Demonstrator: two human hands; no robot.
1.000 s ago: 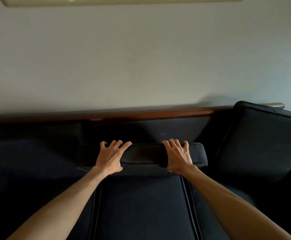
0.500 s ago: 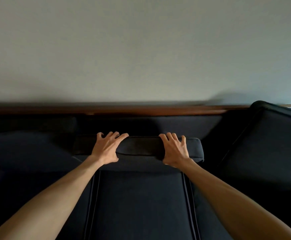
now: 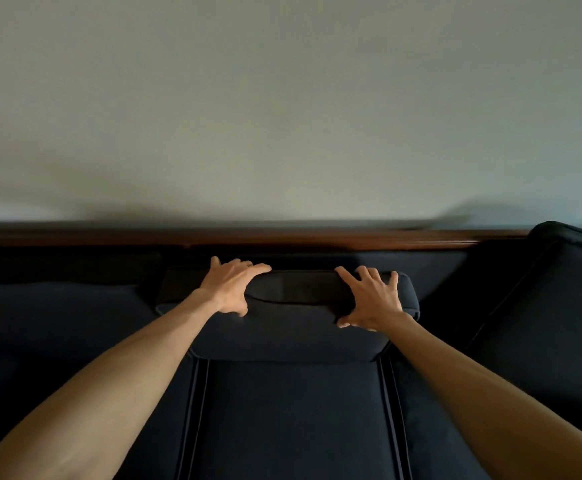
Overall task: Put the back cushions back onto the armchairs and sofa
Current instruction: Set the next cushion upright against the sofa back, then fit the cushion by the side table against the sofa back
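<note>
A dark navy back cushion (image 3: 289, 336) stands at the rear of the sofa's middle seat (image 3: 293, 420), leaning toward the sofa back. My left hand (image 3: 229, 287) grips its top edge near the left corner, fingers over the top and thumb on the front face. On the right part of the same edge my right hand (image 3: 372, 301) holds it with fingers spread over the top and thumb in front. Another dark back cushion (image 3: 546, 323) stands tilted at the right end. The left seat's back area (image 3: 57, 306) is dark and hard to read.
A brown wooden rail (image 3: 317, 237) runs along the top of the sofa back, close to a plain pale wall (image 3: 282, 116). Piped seams separate the middle seat from the seats on either side.
The middle cushion shows more of its front face and looks larger as my view has come closer. My hands stay on its top edge, a little further apart.
</note>
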